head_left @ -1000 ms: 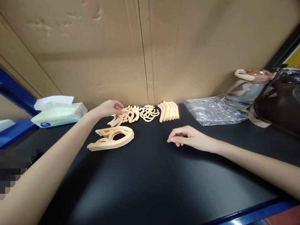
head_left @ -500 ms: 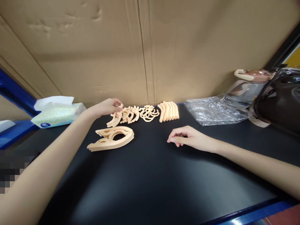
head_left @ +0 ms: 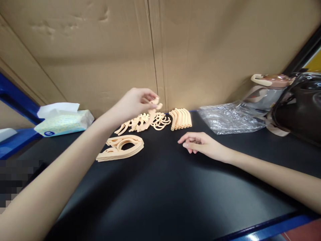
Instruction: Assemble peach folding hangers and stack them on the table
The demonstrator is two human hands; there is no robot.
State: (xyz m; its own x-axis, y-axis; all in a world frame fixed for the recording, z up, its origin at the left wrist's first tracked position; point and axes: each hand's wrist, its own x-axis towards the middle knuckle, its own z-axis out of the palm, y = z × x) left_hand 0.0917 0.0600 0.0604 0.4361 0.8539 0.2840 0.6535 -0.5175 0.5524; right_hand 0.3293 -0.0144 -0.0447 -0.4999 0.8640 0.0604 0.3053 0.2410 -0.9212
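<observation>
My left hand [head_left: 140,102] is raised above the rear row of parts, fingertips closed on a curved beige plastic hanger piece [head_left: 150,118] that hangs down from them. Under and behind it lie several similar curved pieces [head_left: 136,124], partly hidden by the hand and arm. Beige hooks [head_left: 160,121] sit in a small heap to their right, then a neat row of beige bent arm pieces [head_left: 181,119]. Nearer me is a stack of folded beige hangers [head_left: 122,152]. Over the table at right, my right hand [head_left: 197,144] is loosely curled with fingers apart, holding nothing.
A tissue pack [head_left: 64,122] stands at the left on the black table [head_left: 160,201]. Clear plastic wrap [head_left: 230,118] lies back right, beside a transparent bottle [head_left: 265,93] and a dark shiny bag [head_left: 298,107]. A cardboard wall [head_left: 190,50] closes the back.
My left hand has lifted a curved hanger piece from the left end of the row and carried it up and to the right. My right hand has barely moved.
</observation>
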